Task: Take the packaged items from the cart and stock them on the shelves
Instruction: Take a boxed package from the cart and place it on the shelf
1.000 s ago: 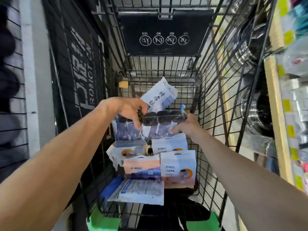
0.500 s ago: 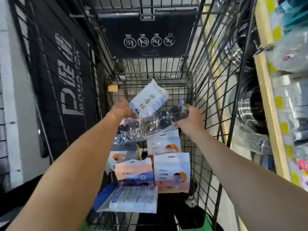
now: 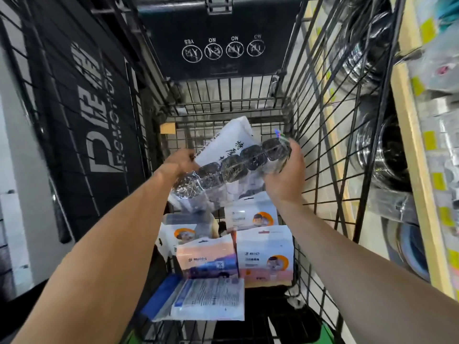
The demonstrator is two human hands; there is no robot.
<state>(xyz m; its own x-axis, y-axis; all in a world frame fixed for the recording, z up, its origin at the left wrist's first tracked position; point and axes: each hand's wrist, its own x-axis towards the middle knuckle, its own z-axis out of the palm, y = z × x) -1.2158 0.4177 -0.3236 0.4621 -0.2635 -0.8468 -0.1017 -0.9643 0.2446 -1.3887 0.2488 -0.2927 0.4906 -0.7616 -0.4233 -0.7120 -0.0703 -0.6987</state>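
Holding a clear pack of dark rolls [image 3: 238, 167] above the packet-filled cart [image 3: 323, 150].

Cart walls [image 3: 323, 120] hem both sides; above looks open.

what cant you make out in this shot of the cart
- Head view: left hand fingers, hidden behind the clear pack; its grip can't be confirmed.
- Head view: white bag print, partly covered by the pack.
- Head view: shelf goods at right, blurred and cut off by the edge.
- Head view: cart floor, hidden under the packages.
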